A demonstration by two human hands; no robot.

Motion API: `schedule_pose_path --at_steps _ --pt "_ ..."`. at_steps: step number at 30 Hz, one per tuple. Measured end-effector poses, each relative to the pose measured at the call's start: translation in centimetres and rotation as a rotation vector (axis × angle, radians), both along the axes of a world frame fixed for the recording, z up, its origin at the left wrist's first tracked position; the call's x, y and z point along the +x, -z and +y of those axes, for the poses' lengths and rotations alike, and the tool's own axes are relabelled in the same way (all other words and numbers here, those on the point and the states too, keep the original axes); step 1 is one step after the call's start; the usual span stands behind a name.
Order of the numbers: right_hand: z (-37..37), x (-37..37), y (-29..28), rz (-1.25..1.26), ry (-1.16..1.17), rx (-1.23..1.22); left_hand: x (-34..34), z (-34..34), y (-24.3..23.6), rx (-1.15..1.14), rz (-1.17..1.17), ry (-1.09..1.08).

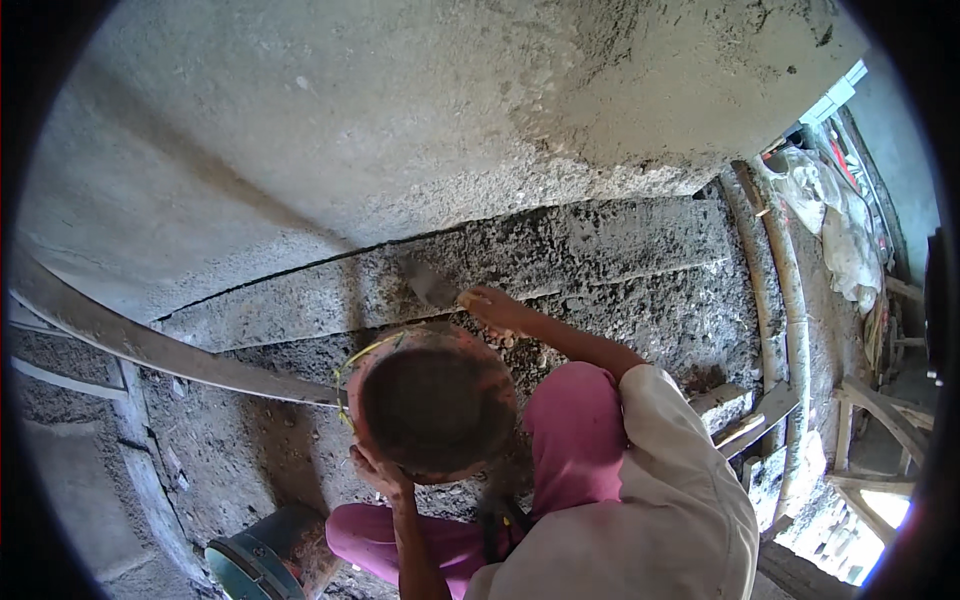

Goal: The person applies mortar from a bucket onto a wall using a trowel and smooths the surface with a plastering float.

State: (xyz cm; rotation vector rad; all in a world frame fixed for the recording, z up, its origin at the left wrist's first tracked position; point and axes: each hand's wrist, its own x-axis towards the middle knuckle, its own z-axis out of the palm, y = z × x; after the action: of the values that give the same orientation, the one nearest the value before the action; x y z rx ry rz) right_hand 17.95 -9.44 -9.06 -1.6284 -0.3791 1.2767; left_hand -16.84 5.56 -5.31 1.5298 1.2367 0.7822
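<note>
From right hand [495, 310], passable toward three o'clock up to wooden poles [797, 335]; blocked at seven by bucket [497, 372], at five by knee [575, 430]. From left hand [382, 475], passable toward nine; blocked at eleven by plank [200, 364].

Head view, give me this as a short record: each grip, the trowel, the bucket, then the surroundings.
Left grip: at the near-left rim of the bucket; closure unclear
Right grip: closed on the handle of the trowel
Trowel: blade angled up-left; contact unclear
Bucket: reddish-orange, dark grey inside, yellow strand at left
Top: grey wall
Lower left: teal container
Right side: long poles
</note>
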Motion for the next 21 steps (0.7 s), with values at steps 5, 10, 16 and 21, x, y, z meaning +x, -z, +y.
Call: schedule_pose_path --at_steps 5,10,16,21 --pt "-8.0 1.7 1.4 0.21 0.515 0.121 0.2 0.6 0.8 -0.02 0.026 -0.106" --pt "-16.7 1.0 0.5 0.286 0.726 0.182 0.5 2.1 0.9 -0.135 0.02 -0.015" --pt "-23.6 2.2 -3.1 -0.629 -0.155 -0.398 0.4 2.5 2.4 0.04 0.087 -0.099" --pt "-25.8 7.0 -4.8 -0.736 -0.277 -0.592 0.9 2.4 2.1 0.037 0.078 -0.101"
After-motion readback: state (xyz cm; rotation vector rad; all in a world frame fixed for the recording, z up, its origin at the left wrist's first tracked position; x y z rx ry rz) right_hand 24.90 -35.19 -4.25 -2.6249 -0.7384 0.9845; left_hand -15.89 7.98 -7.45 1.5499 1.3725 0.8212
